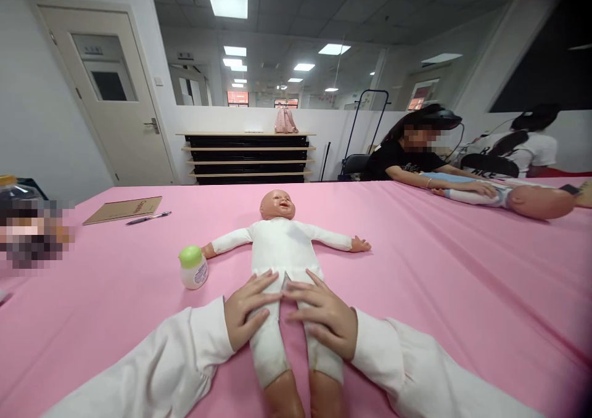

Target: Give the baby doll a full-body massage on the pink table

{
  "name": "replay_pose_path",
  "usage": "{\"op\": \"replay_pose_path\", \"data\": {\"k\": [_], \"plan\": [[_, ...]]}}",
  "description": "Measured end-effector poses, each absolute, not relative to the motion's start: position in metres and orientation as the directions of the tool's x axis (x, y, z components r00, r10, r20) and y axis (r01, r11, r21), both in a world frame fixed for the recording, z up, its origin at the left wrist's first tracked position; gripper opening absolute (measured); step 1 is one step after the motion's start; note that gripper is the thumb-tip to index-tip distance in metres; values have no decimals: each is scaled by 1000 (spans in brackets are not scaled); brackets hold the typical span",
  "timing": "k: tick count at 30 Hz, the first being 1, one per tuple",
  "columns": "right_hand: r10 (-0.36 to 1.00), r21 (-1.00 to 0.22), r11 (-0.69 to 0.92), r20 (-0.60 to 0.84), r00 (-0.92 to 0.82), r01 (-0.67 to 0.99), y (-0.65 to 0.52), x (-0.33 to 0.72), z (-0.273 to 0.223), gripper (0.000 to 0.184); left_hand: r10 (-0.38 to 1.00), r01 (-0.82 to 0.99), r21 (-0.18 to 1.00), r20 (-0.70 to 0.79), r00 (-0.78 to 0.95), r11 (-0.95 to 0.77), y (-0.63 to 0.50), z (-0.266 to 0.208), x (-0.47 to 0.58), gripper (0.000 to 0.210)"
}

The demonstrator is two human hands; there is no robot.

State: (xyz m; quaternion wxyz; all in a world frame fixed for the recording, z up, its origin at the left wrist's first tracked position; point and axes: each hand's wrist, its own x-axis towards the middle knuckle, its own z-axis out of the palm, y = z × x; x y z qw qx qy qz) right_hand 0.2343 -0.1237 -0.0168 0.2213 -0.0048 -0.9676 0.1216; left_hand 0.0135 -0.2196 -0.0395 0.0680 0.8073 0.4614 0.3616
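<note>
A baby doll [283, 242] with a white cloth body lies on its back on the pink tablecloth [222, 362], head away from me and arms spread wide. My left hand [248, 307] rests on the doll's thigh at the left, its fingers stretched out. On the other thigh lies my right hand [324, 313], fingers spread, the tips near the doll's crotch. Neither hand holds anything. Beside the doll's hand at the left stands a small white bottle [193, 267] with a green cap, apart from my hands.
Farther left lie a brown notebook [124, 209] and a pen [148, 217]. A co-worker [411, 147] at the right has hands on a second doll [531, 201]. Another person [522, 143] sits behind. A shelf [250, 158] with a pink backpack [285, 121] stands by the wall.
</note>
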Motion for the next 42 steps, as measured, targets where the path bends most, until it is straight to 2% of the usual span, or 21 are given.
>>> {"op": "replay_pose_path", "data": {"k": [2, 5, 8, 12, 16, 19, 22, 24, 26, 28, 31, 36, 39, 42], "plan": [[-2, -253, 957, 491, -871, -144, -127, 234, -20, 38, 703, 642, 362, 580, 412, -676, -225, -35, 17, 30], [-63, -268, 927, 580, -812, -263, -129, 233, -23, 39, 488, 493, 209, 680, 548, -845, -231, -29, 26, 26], [-103, -256, 915, 597, -796, -311, -131, 234, -20, 37, 406, 445, 140, 703, 585, -884, -234, -24, 31, 24], [-120, -225, 932, 548, -828, -284, -131, 241, -8, 36, 414, 463, 141, 713, 566, -875, -234, -20, 31, 22], [-46, -201, 965, 501, -864, -167, -128, 247, -3, 39, 431, 514, 115, 715, 551, -850, -234, -18, 25, 24], [28, -172, 983, 476, -879, -62, -126, 247, -7, 43, 562, 663, 184, 715, 416, -725, -230, -27, 19, 33], [117, -201, 979, 450, -885, 27, -123, 244, -13, 51, 712, 797, 279, 656, 250, -537, -222, -41, 13, 44], [141, -227, 973, 416, -899, 48, -123, 242, -15, 52, 769, 823, 307, 599, 223, -478, -218, -48, 11, 48], [110, -238, 971, 372, -922, 20, -123, 241, -16, 49, 788, 821, 309, 563, 248, -480, -216, -51, 11, 47], [59, -248, 968, 353, -934, -33, -124, 241, -17, 43, 782, 808, 308, 561, 272, -502, -217, -51, 12, 43], [22, -289, 951, 421, -907, -111, -128, 239, -20, 42, 756, 780, 320, 594, 277, -538, -220, -48, 13, 36], [2, -337, 923, 485, -875, -185, -136, 237, -21, 54, 741, 771, 317, 610, 279, -552, -224, -41, 16, 31], [-26, -337, 922, 441, -897, -192, -142, 237, -14, 55, 684, 709, 270, 614, 394, -652, -229, -32, 20, 28], [-53, -340, 916, 425, -903, -213, -143, 238, -10, 49, 543, 544, 207, 607, 581, -813, -237, -22, 26, 29]]}}
